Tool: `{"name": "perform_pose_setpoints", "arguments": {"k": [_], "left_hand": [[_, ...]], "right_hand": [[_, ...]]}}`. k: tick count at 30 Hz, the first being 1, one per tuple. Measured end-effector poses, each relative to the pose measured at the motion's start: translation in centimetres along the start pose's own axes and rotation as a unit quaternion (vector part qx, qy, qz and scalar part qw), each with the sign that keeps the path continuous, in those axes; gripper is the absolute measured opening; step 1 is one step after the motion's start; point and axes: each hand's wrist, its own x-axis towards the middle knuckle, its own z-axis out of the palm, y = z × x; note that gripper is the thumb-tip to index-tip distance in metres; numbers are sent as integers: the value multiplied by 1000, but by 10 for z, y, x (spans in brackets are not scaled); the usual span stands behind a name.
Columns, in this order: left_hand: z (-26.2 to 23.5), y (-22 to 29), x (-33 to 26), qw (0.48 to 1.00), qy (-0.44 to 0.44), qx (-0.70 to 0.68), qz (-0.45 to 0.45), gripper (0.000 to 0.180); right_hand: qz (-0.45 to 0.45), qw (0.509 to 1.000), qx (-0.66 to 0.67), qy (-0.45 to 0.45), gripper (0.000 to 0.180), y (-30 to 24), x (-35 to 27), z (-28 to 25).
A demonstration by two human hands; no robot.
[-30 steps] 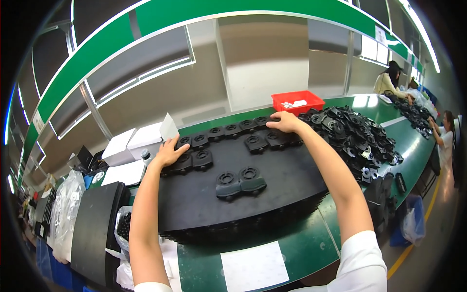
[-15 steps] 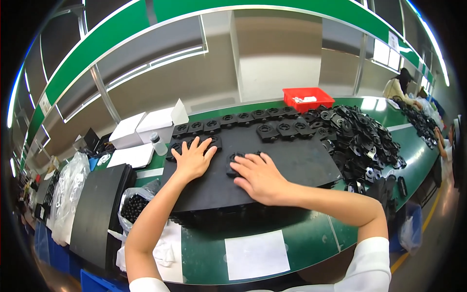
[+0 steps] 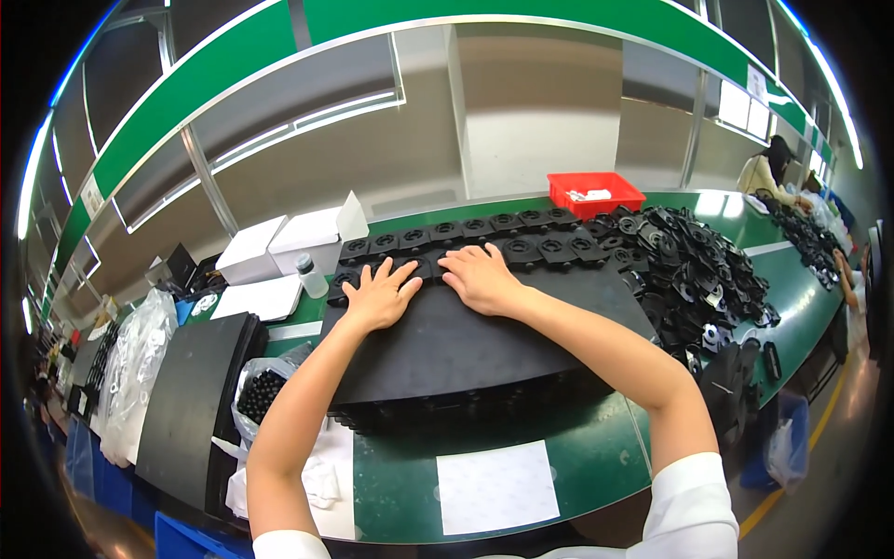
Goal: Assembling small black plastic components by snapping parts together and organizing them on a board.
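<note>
My left hand [image 3: 375, 303] lies palm down with its fingers spread over black parts in the second row, near the left side of a black board [image 3: 475, 349]. Beside it my right hand [image 3: 482, 282] rests on the same row, fingers apart, covering one or more parts. Flat black parts with round openings [image 3: 445, 231] form a back row along the board's far edge. In the second row, more of these parts [image 3: 554, 249] show right of my right hand. What lies under my palms is hidden.
Right of the board rises a heap of loose black parts [image 3: 684, 270]. A red bin [image 3: 596, 207] stands behind it. On the left are a clear bottle [image 3: 312, 278], white boxes [image 3: 307, 238], a bag of small black pieces [image 3: 263, 391] and more black boards [image 3: 191, 401]. Another person [image 3: 768, 172] sits far right.
My right hand has moved away from me and left, from the middle of the board to the second row. The part under it has moved along into that row. My left hand stays spread there.
</note>
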Motion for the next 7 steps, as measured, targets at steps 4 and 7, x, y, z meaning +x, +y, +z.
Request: {"name": "perform_pose_setpoints", "arguments": {"k": [4,7], "left_hand": [[2,-7,4,999,17,-6,33,54],[-3,-21,3,992,104,0,65,65]], "right_hand": [[-39,997,22,59,35,6,2,-4],[-11,998,28,62,42,23,-7,-26]]}}
